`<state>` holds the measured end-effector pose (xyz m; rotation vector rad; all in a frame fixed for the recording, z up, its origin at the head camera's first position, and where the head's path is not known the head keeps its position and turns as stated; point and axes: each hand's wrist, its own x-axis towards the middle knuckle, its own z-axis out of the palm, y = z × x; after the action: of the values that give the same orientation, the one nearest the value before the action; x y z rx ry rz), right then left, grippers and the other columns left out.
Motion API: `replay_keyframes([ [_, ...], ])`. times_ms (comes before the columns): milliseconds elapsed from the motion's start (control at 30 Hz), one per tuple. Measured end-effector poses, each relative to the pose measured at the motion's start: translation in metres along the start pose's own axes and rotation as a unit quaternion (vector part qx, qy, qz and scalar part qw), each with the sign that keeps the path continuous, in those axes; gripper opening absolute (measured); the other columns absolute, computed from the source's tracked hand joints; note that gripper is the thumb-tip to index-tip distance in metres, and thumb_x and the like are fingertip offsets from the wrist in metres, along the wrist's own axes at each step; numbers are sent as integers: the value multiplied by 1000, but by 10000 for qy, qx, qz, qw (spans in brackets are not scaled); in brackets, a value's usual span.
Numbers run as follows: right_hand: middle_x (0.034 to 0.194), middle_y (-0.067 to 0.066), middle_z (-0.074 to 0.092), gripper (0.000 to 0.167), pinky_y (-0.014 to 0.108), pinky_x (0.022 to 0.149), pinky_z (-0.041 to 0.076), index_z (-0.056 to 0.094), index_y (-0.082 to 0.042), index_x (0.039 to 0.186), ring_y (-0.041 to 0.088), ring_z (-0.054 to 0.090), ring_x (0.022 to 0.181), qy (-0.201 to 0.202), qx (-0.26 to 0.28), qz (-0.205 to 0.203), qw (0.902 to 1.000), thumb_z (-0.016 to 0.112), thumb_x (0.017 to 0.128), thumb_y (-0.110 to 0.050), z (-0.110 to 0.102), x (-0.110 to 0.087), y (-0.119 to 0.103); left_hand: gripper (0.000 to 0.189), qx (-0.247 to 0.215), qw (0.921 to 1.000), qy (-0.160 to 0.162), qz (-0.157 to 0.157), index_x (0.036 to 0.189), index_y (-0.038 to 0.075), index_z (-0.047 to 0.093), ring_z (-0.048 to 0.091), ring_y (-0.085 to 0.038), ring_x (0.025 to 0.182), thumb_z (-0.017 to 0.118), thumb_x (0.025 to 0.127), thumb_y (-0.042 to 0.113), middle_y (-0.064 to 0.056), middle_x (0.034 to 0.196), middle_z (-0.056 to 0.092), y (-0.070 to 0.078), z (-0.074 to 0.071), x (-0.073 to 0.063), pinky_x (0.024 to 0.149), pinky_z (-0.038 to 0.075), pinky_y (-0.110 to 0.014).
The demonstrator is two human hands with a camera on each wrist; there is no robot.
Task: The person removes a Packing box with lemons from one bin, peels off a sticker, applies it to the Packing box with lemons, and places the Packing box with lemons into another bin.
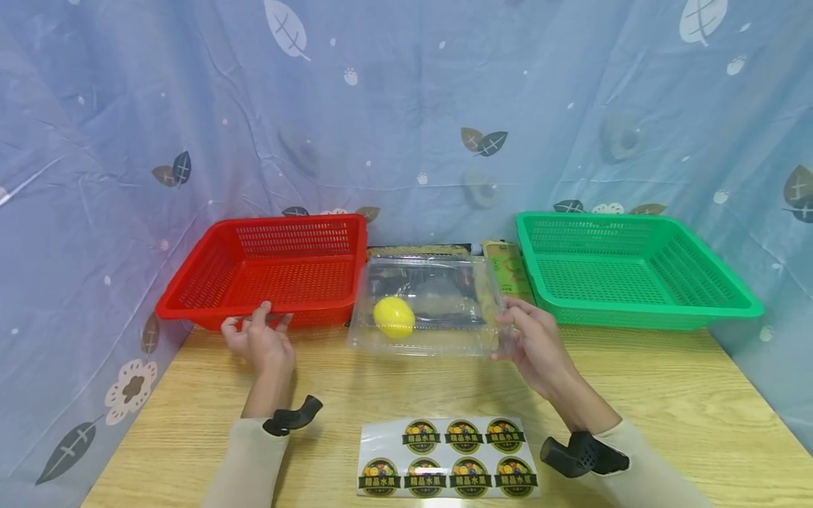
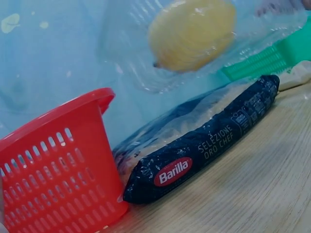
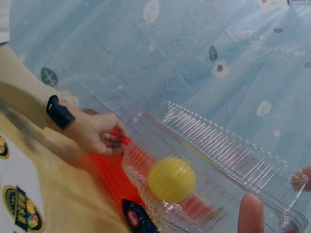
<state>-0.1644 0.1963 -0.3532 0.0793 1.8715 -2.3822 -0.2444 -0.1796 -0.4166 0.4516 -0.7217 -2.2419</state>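
Observation:
My right hand (image 1: 536,346) grips the right side of a clear plastic clamshell box (image 1: 438,342), which is raised above the table and tilted. A yellow lemon (image 1: 394,317) lies inside it, toward the left end; in the left wrist view the lemon (image 2: 192,34) shows through the clear wall. My left hand (image 1: 263,342) holds the front rim of the red basket (image 1: 298,282), its fingers curled at the edge in the right wrist view. The red basket has nothing in it.
A green basket (image 1: 597,271) stands at the right. Between the baskets, behind the box, lie a dark Barilla pasta bag (image 2: 194,155) and a green-and-yellow packet (image 1: 510,271). A sheet of round fruit stickers (image 1: 447,457) lies at the front. A blue curtain (image 1: 406,106) hangs behind.

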Motion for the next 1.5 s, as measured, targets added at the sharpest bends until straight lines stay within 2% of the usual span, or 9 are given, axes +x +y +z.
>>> replay_keyframes([
  [167,165,18,15,64,24,54,56,21,13,153,6,41,44,38,-53,18,10000,44,95,-3,-4,-4,11,40,-153,9998,-114,33,99,8,34,54,-25,74,70,88,-7,-13,96,50,0,-2,1,53,57,-33],
  [433,161,19,21,65,22,50,54,23,13,151,4,36,39,126,-128,93,9998,47,92,-2,-6,-5,24,38,-131,9997,-185,-121,102,6,38,54,-24,75,72,89,-3,-14,106,49,2,-4,0,57,56,-33],
  [533,128,14,52,67,23,49,54,24,13,151,5,37,37,238,-131,181,9995,49,90,-1,-5,-4,30,37,-137,9996,-203,-172,101,6,38,53,-24,77,71,89,-3,-14,108,48,3,-5,0,58,56,-33],
  [667,85,-2,51,67,23,47,53,27,13,149,6,40,37,250,-81,196,9995,50,88,0,-6,-4,37,36,-135,9993,-252,-235,103,6,39,53,-25,80,72,90,-2,-13,109,49,3,-6,-2,60,56,-33],
  [767,84,-3,53,64,23,46,53,29,13,148,7,40,37,189,-130,175,9996,48,87,2,-8,-4,40,36,-97,9992,-270,-280,107,5,40,53,-25,82,72,90,0,-13,109,49,3,-8,-3,62,56,-33],
  [1000,58,-4,44,64,25,45,53,28,11,147,8,38,37,128,-218,338,9991,47,86,1,-11,-8,42,35,-107,9991,-268,-301,104,5,40,54,-23,78,72,91,2,-11,105,51,3,-10,-4,61,56,-32],
  [1100,69,0,48,65,26,46,53,28,11,148,8,38,38,117,-309,351,9988,48,87,0,-11,-9,43,36,-140,9990,-306,-287,104,4,40,54,-24,78,73,90,2,-12,105,51,2,-9,-4,61,56,-33],
  [1267,123,18,43,63,25,46,53,30,12,147,7,39,42,133,-373,396,9984,48,87,1,-12,-10,48,37,-123,9991,-277,-307,107,3,40,54,-25,80,73,90,3,-12,105,51,2,-9,-4,62,57,-32],
  [1500,129,25,39,60,26,46,52,33,12,145,10,43,42,328,-468,491,9972,47,88,0,-16,-10,53,32,-160,9991,-262,-309,98,6,42,56,-24,73,72,90,0,-10,99,52,0,-4,-2,60,57,-33],
])
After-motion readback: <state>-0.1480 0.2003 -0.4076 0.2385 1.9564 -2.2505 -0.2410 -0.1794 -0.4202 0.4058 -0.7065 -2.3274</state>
